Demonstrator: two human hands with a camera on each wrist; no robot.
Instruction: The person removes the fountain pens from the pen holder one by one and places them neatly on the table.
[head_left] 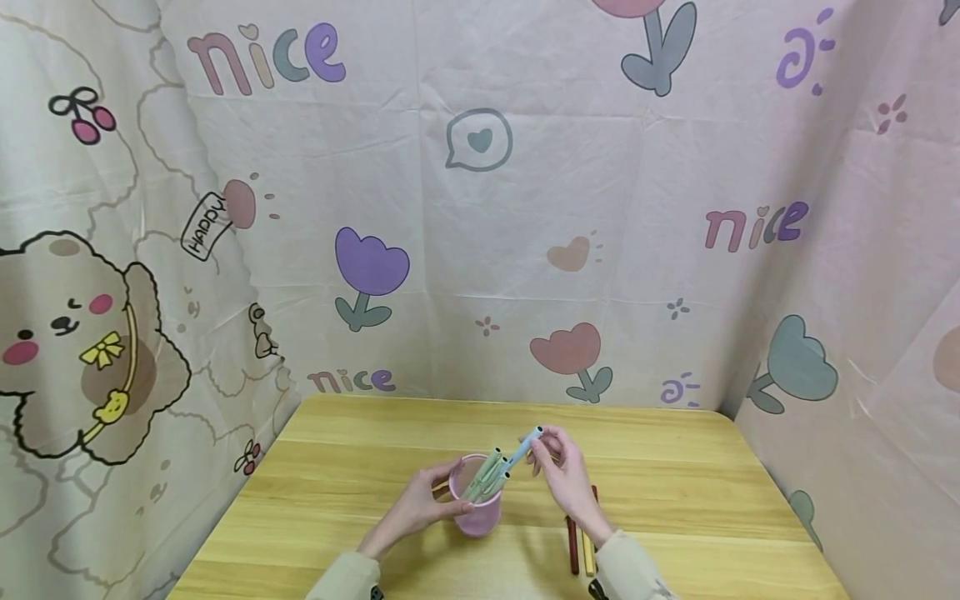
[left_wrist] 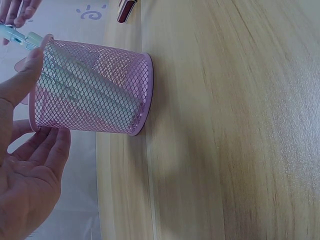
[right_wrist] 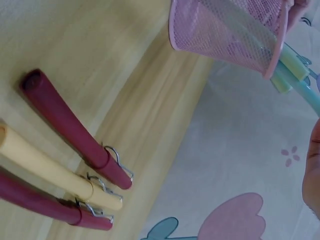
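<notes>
A pink mesh pen holder [head_left: 480, 522] stands upright on the table. My left hand [head_left: 414, 506] grips it near the rim, thumb on the near side and fingers round the far side. Several pale green pens [head_left: 482, 483] lean inside, seen through the mesh in the left wrist view. Between thumb and fingers, my right hand [head_left: 564, 473] pinches a light blue pen [head_left: 522, 448], tilted over the rim; the right wrist view has this blue pen [right_wrist: 306, 95] running into the holder's mouth beside the green ones. How deep it reaches is unclear.
Right of the holder, two dark red pens [right_wrist: 67, 122] and a yellow pen [right_wrist: 47, 161] with metal clips lie side by side on the wooden table [head_left: 360, 442], partly under the right forearm. Patterned cloth [head_left: 480, 233] hangs behind and at both sides.
</notes>
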